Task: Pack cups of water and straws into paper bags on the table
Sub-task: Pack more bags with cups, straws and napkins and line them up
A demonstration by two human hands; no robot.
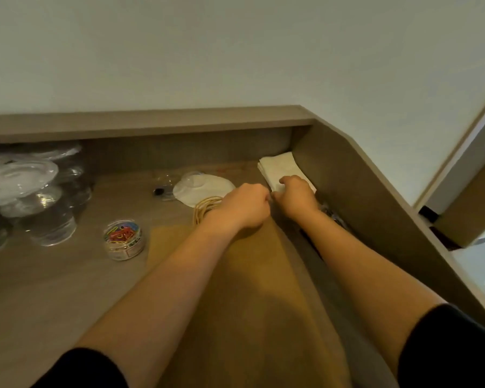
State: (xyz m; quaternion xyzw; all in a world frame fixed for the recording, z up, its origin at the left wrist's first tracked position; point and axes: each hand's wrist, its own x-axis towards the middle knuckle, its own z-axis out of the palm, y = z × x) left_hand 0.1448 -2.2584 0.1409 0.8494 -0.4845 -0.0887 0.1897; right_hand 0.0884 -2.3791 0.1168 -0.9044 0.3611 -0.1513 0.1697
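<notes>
Both hands at the bag's far end

Now both hands meet at the far edge of the flat brown bag [235, 275] on the table [53, 289]. Left hand [242, 207] is curled, fingers tucked at the bag edge; I cannot tell whether it grips it. Right hand [296, 196] curls over white napkins [280, 166] by the side wall. Twine handles [205, 210] show beside the left wrist. Cups [51, 222] and lids [17, 177] stand far left, a clip tub [123, 238] nearer, well apart from the bag.

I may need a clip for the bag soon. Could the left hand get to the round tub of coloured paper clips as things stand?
Probably yes. The clear round tub of coloured paper clips stands alone on the wooden table, left of the left hand, with nothing between; that hand would first have to release the brown paper bag.
</notes>
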